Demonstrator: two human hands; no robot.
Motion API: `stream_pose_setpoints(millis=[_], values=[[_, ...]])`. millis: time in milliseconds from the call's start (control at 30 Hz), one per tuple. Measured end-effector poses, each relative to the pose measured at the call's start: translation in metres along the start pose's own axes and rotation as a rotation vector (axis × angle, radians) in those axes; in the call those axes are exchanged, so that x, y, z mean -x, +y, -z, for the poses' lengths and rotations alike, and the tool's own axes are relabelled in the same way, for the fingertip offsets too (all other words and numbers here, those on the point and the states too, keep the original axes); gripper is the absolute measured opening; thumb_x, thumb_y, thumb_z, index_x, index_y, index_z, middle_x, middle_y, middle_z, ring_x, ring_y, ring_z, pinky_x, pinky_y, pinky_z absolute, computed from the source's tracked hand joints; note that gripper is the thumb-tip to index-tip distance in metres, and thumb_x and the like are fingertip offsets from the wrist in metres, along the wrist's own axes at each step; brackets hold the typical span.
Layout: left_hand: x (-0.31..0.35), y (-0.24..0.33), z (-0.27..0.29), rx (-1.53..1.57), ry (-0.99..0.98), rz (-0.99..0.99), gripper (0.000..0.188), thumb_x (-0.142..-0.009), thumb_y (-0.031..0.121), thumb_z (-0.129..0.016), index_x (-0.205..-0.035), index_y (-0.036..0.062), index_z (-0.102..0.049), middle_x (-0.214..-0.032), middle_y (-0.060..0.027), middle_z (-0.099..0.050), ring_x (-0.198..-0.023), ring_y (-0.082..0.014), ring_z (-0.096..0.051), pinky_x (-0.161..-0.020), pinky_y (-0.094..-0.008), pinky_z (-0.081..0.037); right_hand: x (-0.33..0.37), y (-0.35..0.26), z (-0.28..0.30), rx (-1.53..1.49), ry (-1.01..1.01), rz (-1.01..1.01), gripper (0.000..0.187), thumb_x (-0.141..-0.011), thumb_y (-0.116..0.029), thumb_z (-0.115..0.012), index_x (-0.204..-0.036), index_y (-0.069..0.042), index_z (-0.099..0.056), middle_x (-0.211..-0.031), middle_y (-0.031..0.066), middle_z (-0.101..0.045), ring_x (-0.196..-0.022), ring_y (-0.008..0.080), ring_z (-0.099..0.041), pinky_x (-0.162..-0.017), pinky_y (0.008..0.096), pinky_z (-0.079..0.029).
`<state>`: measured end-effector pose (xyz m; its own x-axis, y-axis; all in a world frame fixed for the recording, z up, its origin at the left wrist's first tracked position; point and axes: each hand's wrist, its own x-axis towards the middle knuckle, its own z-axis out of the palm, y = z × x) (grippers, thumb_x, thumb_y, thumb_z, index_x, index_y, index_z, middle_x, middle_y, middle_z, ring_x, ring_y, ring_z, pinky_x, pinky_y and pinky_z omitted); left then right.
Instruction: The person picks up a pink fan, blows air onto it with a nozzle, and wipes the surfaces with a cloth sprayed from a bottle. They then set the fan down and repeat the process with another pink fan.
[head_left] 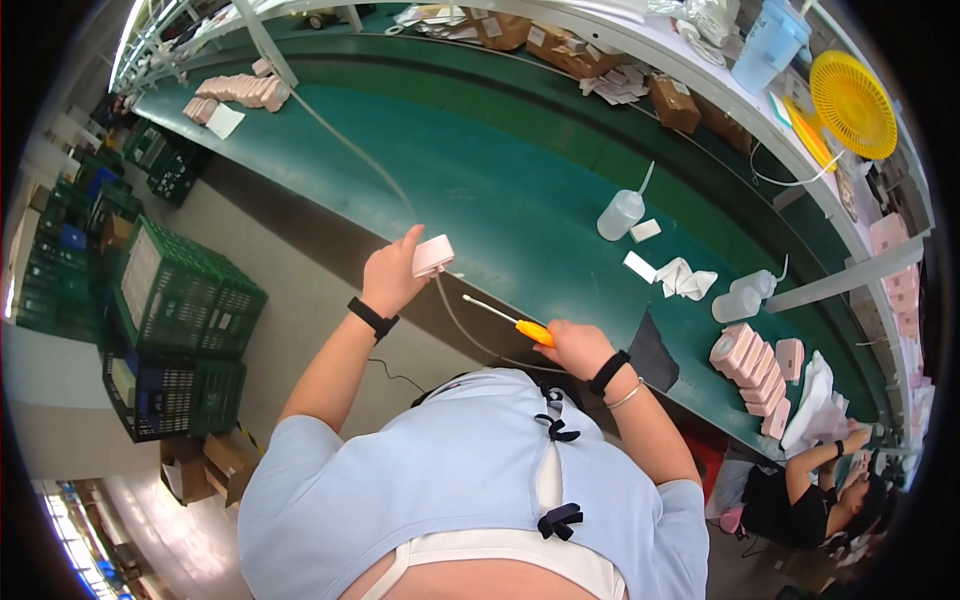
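My left hand (390,274) is closed round a small pale pink box-shaped device (433,256), held up near the bench's front edge. In my right hand (578,350) is a screwdriver (534,331) with a yellow-orange handle; its thin metal shaft points left toward the device, with a gap between the tip and the device. A pale cable or hose (452,312) runs down past the device and along the bench edge. What the left fingers cover on the device's far side is hidden.
On the green bench (500,220) stand squeeze bottles (621,214), crumpled white cloth (685,279), stacked pink devices (748,368) at right and more pink pieces (240,92) at far left. Green crates (185,290) stand on the floor at left. A co-worker (815,500) sits at right.
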<state>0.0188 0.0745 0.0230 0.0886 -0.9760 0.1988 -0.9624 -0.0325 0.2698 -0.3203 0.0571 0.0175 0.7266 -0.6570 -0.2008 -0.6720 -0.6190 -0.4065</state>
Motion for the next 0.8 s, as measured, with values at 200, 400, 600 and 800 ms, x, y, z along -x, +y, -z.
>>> stream_pose_setpoints(millis=[200, 400, 600, 800], values=[[0.008, -0.045, 0.001, -0.174, -0.258, -0.229, 0.074, -0.068, 0.025, -0.078, -0.132, 0.0138, -0.045, -0.086, -0.0109, -0.066, -0.079, -0.0319, -0.065, -0.07, -0.0415, -0.052, -0.017, -0.031, -0.001, -0.026, -0.037, 0.099, 0.035, -0.088, -0.04, -0.062, -0.088, -0.005, -0.058, -0.082, 0.0166, -0.065, -0.074, 0.0378, -0.063, -0.065, 0.0457, -0.051], [0.035, -0.071, 0.021, -0.015, -0.762, -0.271, 0.084, -0.073, 0.024, -0.077, -0.144, 0.0162, -0.033, -0.098, -0.0128, -0.07, -0.085, -0.0312, -0.068, -0.076, -0.0419, -0.054, -0.014, -0.004, 0.002, 0.052, -0.087, 0.105, 0.034, -0.085, -0.039, -0.065, -0.086, -0.006, -0.059, -0.082, 0.0168, -0.065, -0.075, 0.0389, -0.062, -0.066, 0.0465, -0.05], [0.11, -0.113, -0.068, 1.395, -0.596, 0.545, 0.075, -0.083, 0.019, -0.07, -0.147, 0.0153, -0.03, -0.125, -0.0095, -0.06, -0.108, -0.025, -0.062, -0.09, -0.0418, -0.051, -0.016, 0.003, 0.008, 0.051, -0.207, 0.158, 0.035, -0.085, -0.04, -0.066, -0.086, -0.005, -0.06, -0.081, 0.0173, -0.064, -0.077, 0.0388, -0.062, -0.068, 0.0464, -0.049], [0.13, -0.123, -0.073, 1.15, -0.279, 0.678, 0.059, -0.089, 0.021, -0.064, -0.141, 0.0123, -0.038, -0.13, -0.0079, -0.056, -0.113, -0.0224, -0.06, -0.092, -0.0384, -0.05, -0.026, -0.008, 0.005, -0.027, -0.166, 0.166, 0.036, -0.085, -0.041, -0.065, -0.087, -0.005, -0.061, -0.082, 0.0171, -0.065, -0.078, 0.0384, -0.062, -0.069, 0.0453, -0.049]])
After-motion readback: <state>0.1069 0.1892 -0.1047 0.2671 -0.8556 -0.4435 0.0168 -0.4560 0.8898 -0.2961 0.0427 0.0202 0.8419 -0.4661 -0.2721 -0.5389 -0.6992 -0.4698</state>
